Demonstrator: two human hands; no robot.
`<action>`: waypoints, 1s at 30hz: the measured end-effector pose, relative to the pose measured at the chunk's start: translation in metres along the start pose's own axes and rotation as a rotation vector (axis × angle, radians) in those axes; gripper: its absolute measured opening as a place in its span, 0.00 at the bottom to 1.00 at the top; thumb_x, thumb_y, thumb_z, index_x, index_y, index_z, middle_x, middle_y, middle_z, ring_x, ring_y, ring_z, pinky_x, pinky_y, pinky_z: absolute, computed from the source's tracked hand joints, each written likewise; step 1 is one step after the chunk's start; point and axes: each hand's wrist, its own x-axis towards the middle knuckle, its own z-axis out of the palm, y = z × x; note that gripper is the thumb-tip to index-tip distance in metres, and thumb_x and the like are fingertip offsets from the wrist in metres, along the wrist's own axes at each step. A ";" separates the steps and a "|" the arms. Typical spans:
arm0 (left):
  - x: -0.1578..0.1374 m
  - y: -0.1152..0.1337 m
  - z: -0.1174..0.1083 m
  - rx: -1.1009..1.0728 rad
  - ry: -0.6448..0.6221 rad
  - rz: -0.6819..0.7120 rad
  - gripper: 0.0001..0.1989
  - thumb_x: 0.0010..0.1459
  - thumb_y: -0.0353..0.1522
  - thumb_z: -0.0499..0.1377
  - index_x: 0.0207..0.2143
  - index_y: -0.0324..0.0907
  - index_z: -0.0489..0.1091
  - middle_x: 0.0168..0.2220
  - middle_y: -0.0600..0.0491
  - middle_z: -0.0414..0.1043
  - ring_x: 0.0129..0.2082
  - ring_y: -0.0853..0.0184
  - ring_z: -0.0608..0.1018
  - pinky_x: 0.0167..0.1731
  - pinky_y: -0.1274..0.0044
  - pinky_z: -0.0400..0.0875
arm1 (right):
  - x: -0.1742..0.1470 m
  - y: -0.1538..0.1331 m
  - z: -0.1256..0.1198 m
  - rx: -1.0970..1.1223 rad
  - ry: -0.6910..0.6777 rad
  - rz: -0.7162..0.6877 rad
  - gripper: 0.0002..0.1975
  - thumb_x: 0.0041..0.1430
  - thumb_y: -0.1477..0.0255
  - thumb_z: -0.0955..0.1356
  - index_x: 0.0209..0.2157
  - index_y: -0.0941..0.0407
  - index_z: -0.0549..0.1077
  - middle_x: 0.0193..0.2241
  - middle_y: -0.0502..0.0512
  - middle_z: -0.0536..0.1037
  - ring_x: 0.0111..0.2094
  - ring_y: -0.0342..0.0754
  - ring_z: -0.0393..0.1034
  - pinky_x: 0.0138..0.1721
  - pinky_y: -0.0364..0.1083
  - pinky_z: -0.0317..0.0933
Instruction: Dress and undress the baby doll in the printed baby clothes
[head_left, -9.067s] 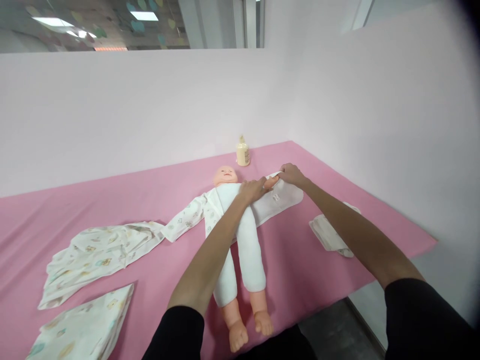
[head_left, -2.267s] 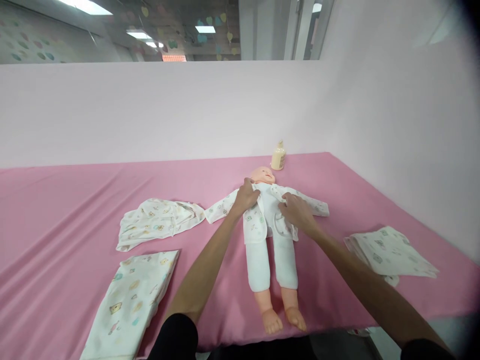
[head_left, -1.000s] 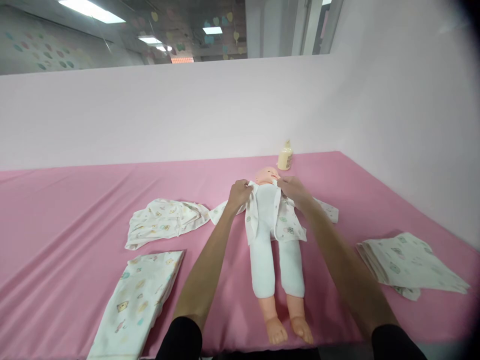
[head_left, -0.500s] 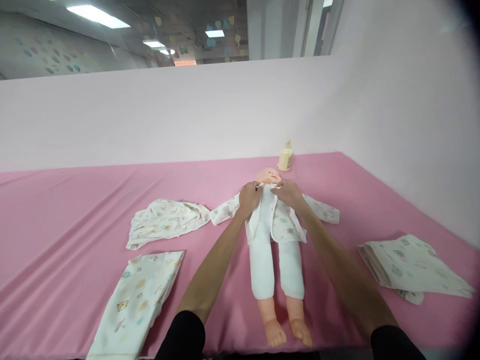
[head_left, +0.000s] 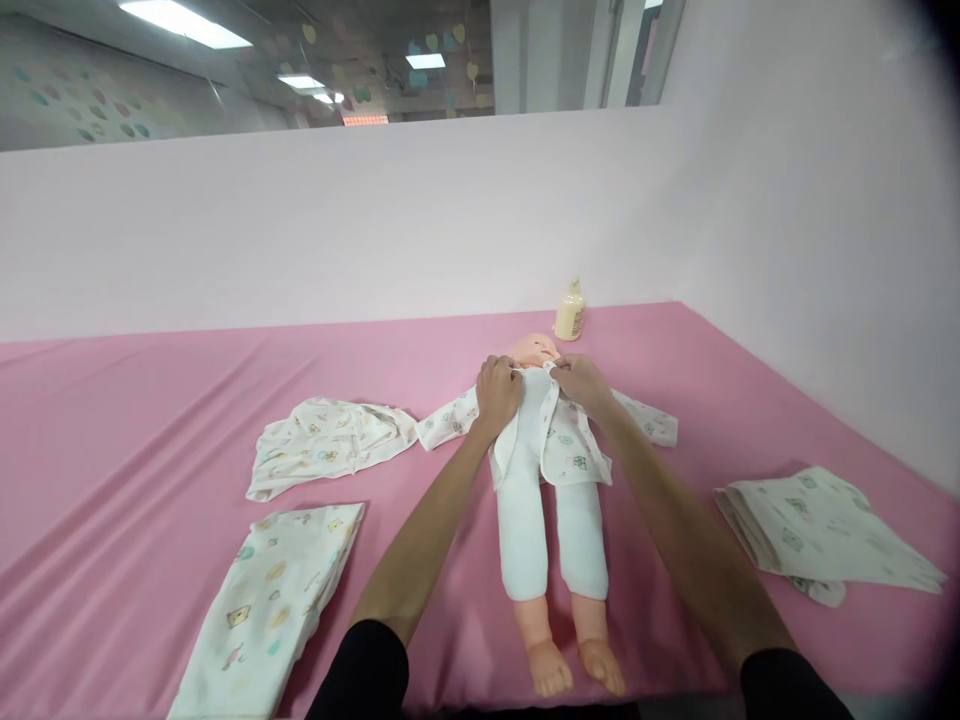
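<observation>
A baby doll [head_left: 534,350] lies on its back, its head toward the wall and its bare feet toward me. It wears an open, printed white baby jacket [head_left: 574,448] over a plain white body, with both sleeves spread sideways. My left hand [head_left: 499,392] is closed on the jacket's edge at the left of the neck. Opposite it, my right hand [head_left: 583,383] pinches the other front edge near the collar. The fingertips of both hands are partly hidden.
On the pink-covered table [head_left: 150,420], a crumpled printed garment [head_left: 330,445] and a folded printed cloth [head_left: 266,600] lie to the left. Another folded cloth [head_left: 817,530] is at the right. A cream pump bottle [head_left: 570,314] stands behind the doll's head, before the white wall [head_left: 337,230].
My right hand has lifted the collar edge slightly, so more of it shows at the neck. My left hand stays nearly in place. The whole view has shifted a little.
</observation>
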 end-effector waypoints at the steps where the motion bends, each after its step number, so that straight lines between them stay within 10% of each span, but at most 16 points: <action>1: 0.000 0.000 0.000 0.006 -0.002 -0.017 0.09 0.62 0.26 0.50 0.39 0.42 0.68 0.46 0.47 0.71 0.49 0.61 0.72 0.49 0.72 0.64 | 0.001 0.001 0.001 0.014 -0.004 -0.001 0.06 0.54 0.69 0.68 0.27 0.56 0.70 0.16 0.44 0.65 0.17 0.39 0.56 0.20 0.41 0.50; 30: -0.004 0.006 0.002 -0.025 -0.018 0.152 0.10 0.64 0.30 0.53 0.34 0.41 0.73 0.37 0.50 0.74 0.38 0.64 0.73 0.37 0.74 0.61 | -0.004 -0.003 0.013 0.112 -0.008 -0.139 0.07 0.52 0.69 0.68 0.31 0.57 0.76 0.22 0.50 0.74 0.26 0.45 0.67 0.29 0.42 0.59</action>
